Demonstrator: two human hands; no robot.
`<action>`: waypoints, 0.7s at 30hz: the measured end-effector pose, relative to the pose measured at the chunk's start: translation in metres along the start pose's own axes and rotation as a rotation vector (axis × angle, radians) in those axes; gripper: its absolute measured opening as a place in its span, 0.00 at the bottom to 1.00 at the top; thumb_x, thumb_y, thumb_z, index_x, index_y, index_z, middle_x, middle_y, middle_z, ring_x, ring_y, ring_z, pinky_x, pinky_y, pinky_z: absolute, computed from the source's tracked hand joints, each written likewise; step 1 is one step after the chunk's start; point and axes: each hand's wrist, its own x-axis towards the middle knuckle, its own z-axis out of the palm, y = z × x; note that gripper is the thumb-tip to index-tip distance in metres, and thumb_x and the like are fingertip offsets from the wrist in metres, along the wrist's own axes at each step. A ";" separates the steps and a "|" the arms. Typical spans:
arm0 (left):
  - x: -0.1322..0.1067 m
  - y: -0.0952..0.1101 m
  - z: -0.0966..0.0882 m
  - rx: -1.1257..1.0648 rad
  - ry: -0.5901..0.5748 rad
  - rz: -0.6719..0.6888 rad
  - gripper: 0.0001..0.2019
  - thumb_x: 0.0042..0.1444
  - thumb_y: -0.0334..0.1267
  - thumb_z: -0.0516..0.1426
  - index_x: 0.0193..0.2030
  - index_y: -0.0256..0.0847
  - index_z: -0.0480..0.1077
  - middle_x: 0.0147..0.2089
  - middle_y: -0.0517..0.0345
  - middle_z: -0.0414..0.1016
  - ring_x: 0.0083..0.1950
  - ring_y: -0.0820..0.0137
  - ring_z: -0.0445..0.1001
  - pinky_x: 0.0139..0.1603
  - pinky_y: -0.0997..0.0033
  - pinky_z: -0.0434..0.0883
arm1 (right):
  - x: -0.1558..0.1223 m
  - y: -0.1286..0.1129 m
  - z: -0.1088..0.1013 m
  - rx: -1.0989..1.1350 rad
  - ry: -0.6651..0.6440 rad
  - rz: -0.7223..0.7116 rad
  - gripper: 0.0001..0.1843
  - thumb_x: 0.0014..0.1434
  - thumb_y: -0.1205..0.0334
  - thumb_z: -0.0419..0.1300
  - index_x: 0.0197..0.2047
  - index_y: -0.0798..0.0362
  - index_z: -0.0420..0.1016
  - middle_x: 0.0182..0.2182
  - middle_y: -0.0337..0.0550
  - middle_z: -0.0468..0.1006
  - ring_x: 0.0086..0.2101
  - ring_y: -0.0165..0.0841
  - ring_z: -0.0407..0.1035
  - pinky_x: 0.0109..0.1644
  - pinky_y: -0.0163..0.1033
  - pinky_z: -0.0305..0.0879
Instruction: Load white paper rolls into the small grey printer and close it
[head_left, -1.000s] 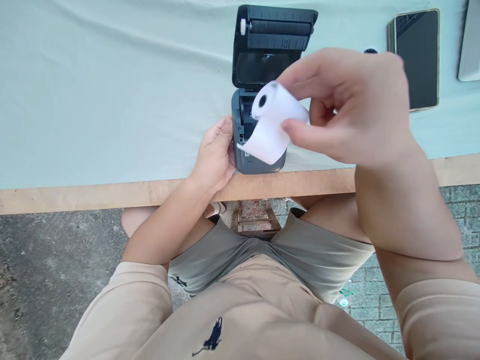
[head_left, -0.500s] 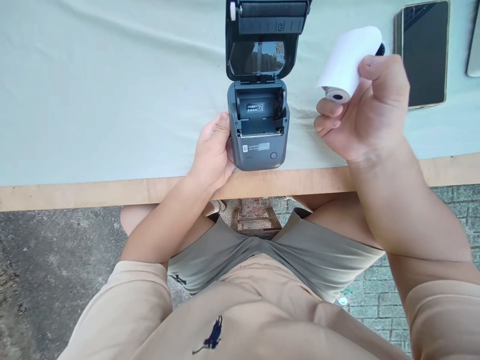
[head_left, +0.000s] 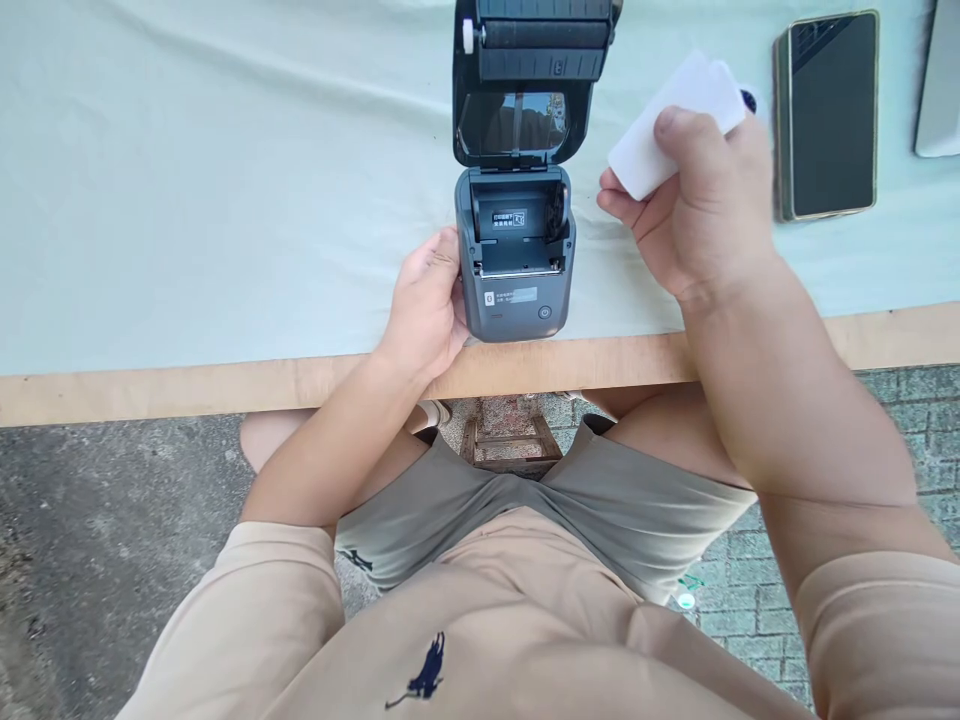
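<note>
A dark label printer point(head_left: 517, 300) sits near the table's front edge, its lid point(head_left: 525, 120) swung up and back. The paper bay inside holds no roll. My left hand point(head_left: 427, 300) grips the printer's left side, thumb along the side and the other fingers partly hidden behind it. To the right of the printer, my right hand point(head_left: 697, 200) is closed on a white paper roll point(head_left: 675, 130), held tilted above the cloth with the thumb on top. A small dark round piece point(head_left: 748, 101) shows at the roll's far end.
A phone-like device point(head_left: 832, 120) with a dark screen lies right of my right hand. Part of a grey device point(head_left: 941, 90) shows at the far right edge. Pale cloth point(head_left: 225, 200) covers the table, whose bare wooden edge point(head_left: 187, 385) runs along the front.
My right hand has moved left toward the printer and turned, so the roll's open near end no longer shows. My left hand and the printer have stayed in place.
</note>
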 end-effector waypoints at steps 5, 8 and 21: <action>0.000 0.001 0.002 -0.053 -0.019 -0.004 0.17 0.67 0.41 0.49 0.36 0.39 0.76 0.35 0.63 0.81 0.39 0.77 0.81 0.46 0.76 0.80 | 0.003 -0.004 0.001 -0.035 -0.004 -0.017 0.18 0.62 0.51 0.52 0.51 0.44 0.51 0.58 0.44 0.64 0.47 0.31 0.73 0.47 0.40 0.72; -0.001 0.001 0.001 -0.076 -0.031 -0.012 0.17 0.67 0.40 0.49 0.35 0.38 0.77 0.34 0.63 0.81 0.37 0.77 0.81 0.40 0.76 0.80 | 0.008 -0.002 0.004 -0.088 0.055 -0.068 0.15 0.61 0.52 0.54 0.48 0.45 0.54 0.54 0.45 0.69 0.46 0.33 0.72 0.40 0.39 0.72; 0.001 0.000 -0.002 -0.049 -0.062 -0.011 0.16 0.67 0.43 0.50 0.37 0.40 0.77 0.36 0.64 0.82 0.37 0.76 0.81 0.37 0.76 0.81 | 0.023 0.014 0.008 -0.558 0.221 -0.385 0.16 0.45 0.72 0.58 0.37 0.46 0.61 0.31 0.36 0.66 0.30 0.30 0.57 0.34 0.40 0.58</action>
